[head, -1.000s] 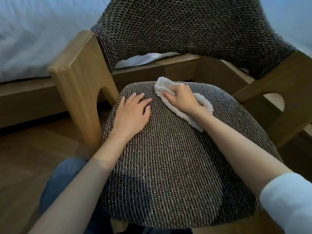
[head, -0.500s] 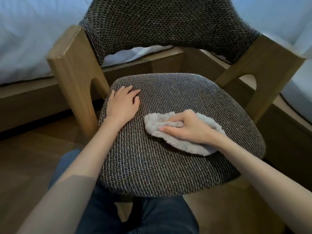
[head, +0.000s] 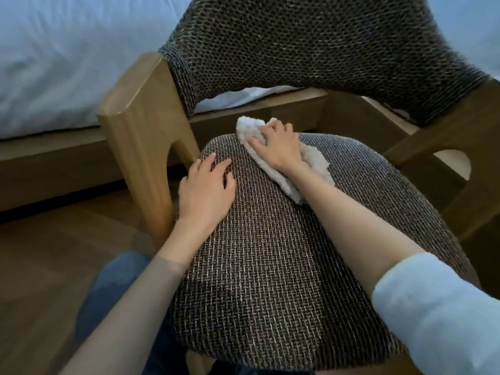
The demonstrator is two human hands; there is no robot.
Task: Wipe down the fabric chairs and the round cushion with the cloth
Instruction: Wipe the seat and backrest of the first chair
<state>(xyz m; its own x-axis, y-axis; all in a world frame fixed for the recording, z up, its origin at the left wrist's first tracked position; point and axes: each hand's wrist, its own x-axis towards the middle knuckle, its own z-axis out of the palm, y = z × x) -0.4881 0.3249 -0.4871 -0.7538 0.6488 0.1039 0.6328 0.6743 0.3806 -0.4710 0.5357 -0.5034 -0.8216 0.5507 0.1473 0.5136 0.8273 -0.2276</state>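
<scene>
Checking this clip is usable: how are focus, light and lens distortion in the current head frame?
Head view: soft daylight, no glare. Head view: a dim shadow lies on the near part of the chair seat. Head view: weave near the cloth is sharp, yet the right edge of the backrest and the sleeve are smeared. Head view: the wide lens bows the backrest.

I have the chair seat [head: 270,266] straight below me, and its backrest [head: 311,50] rises behind the far edge. The cloth [head: 316,163] lies at the seat's far edge and trails toward the middle. The right hand [head: 278,147] is on top of it, fingers curled into it. The left hand [head: 205,190] rests flat near the seat's far-left edge, just left of the cloth. The left armrest post [head: 146,147] stands beside the seat's left edge, and the right armrest post [head: 446,158] stands off its right edge. The bed [head: 67,63] lies behind the chair. A knee [head: 113,280] sits off the seat's near-left edge.
</scene>
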